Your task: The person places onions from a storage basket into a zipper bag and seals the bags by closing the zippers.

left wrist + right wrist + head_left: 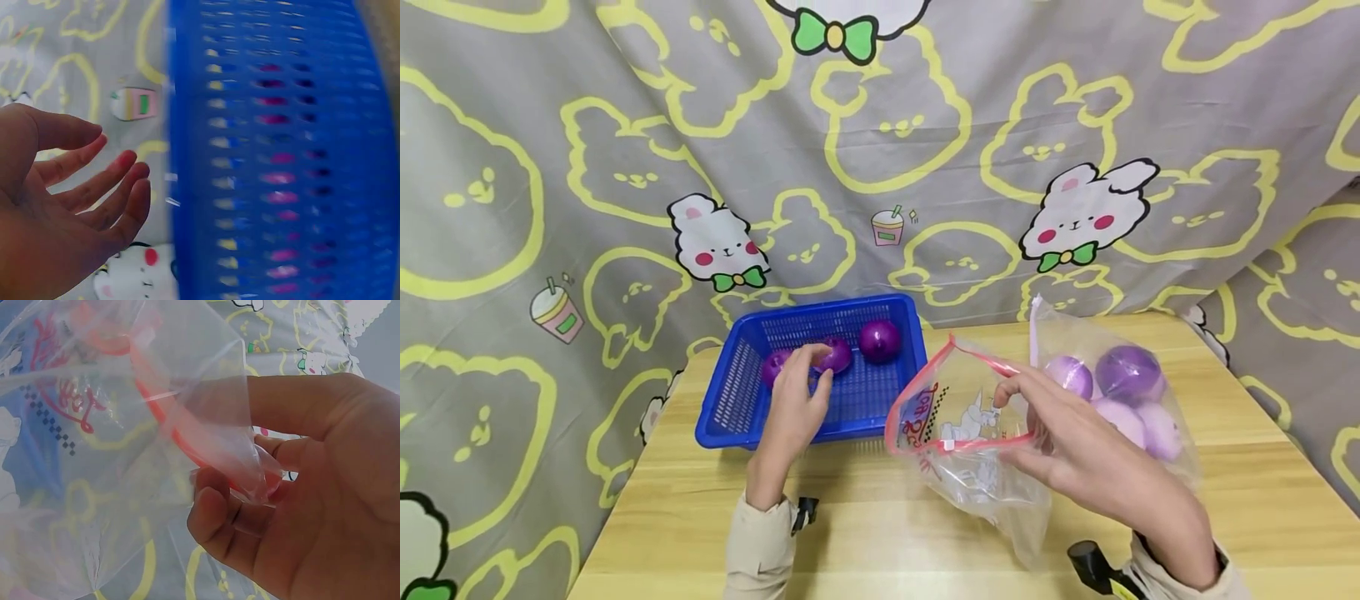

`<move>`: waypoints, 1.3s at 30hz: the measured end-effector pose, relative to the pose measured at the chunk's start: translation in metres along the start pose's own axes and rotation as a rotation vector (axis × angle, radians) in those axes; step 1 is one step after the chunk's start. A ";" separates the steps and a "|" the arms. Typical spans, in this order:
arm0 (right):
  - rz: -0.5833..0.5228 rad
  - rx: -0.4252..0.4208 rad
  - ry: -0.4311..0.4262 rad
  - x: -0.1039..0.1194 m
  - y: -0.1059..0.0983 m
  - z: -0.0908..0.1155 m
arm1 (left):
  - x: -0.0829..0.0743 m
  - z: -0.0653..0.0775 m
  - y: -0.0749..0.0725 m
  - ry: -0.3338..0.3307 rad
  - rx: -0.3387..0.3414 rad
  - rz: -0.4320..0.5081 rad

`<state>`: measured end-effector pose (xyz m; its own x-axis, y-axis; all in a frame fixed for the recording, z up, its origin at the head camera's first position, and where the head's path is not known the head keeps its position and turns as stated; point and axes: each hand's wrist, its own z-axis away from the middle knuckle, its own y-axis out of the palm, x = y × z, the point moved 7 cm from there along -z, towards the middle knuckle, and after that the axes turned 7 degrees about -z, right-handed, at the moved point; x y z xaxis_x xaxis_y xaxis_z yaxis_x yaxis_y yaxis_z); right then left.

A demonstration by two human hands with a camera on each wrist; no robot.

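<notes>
My left hand is over the near side of a blue plastic basket, fingers loosely bent with nothing between them. In the left wrist view, the fingers are apart from the thumb, beside the slotted basket wall. Inside the basket lie shiny purple onion-like balls, some partly hidden behind the hand. My right hand grips the red-edged mouth of a clear zip bag and spreads it wide. Its fingers curl round the rim in the right wrist view. Red lettering and a pale drawing mark the bag.
To the right stands another clear bag with a pale zip strip, holding several purple and lilac balls. Everything rests on a light wooden table. A grey patterned curtain hangs right behind the table.
</notes>
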<state>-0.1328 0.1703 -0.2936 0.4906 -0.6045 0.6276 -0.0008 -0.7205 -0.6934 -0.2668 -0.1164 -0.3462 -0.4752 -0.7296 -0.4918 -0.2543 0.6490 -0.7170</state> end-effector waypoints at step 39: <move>-0.046 0.077 0.046 -0.002 0.010 0.001 | 0.131 -0.022 0.025 -0.299 0.544 -0.461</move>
<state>-0.1332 0.1649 -0.3022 0.4479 -0.5880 0.6735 0.0888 -0.7203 -0.6879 -0.3539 -0.1909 -0.4175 -0.1542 -0.9778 -0.1421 0.1155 0.1250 -0.9854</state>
